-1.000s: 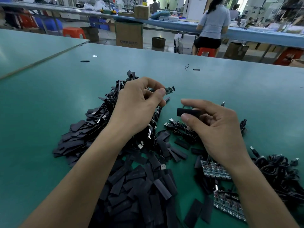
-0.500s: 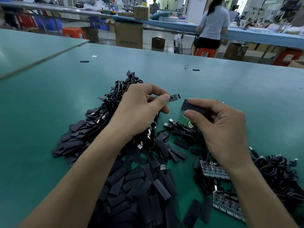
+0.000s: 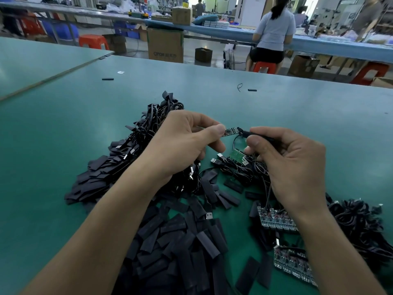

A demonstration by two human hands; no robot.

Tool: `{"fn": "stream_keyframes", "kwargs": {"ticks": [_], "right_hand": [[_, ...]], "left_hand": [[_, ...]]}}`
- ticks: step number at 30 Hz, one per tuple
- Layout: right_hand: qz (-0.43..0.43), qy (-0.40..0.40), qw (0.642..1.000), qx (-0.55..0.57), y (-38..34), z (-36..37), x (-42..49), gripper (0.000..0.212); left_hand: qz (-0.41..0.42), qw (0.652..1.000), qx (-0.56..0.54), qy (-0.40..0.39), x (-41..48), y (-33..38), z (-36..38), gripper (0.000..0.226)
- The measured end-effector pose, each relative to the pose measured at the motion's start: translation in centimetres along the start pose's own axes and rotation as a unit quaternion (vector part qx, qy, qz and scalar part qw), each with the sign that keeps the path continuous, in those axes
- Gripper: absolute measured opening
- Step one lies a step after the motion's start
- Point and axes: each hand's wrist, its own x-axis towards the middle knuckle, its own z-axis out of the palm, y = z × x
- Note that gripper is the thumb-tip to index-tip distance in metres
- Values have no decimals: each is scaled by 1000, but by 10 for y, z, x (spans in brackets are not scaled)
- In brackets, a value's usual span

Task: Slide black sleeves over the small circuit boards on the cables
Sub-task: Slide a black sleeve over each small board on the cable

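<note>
Left hand [image 3: 185,143] pinches the circuit board [image 3: 232,131]; right hand [image 3: 293,167] has brought its pinched black sleeve [image 3: 246,134] up, seemingly mouth-to-tip just beyond the left fingers [image 3: 219,132]; sliding next.

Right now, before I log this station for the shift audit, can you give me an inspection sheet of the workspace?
Surface: green table, matte.
Job's things: circuit board pinched by the left hand; black sleeve gripped by the right hand, its mouth at the board's end, board not yet covered.
Clutter: loose sleeves heaped near; board panels by the right forearm; stray sleeve far left; wire scrap and second sleeve far ahead.
Hands: both holding, as above.
Cables: left cable pile and right cable pile, tangled; USB plugs showing.
Surroundings: seated person at the next bench; cardboard box on the floor.
</note>
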Motion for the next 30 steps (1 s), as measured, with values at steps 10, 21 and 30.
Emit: {"fn": "stream_keyframes", "kwargs": {"ticks": [10, 21, 30], "right_hand": [[-9, 1, 1000, 5, -3, 2, -1, 18], [-6, -23, 1000, 4, -2, 1, 0, 21], [-11, -140, 989, 52, -4, -3, 0, 20]], "left_hand": [[-9, 999, -23, -23, -2, 1, 5, 11], [-4, 999, -10, -30, -1, 0, 1, 11], [-9, 995, -21, -92, -3, 0, 3, 10]]}}
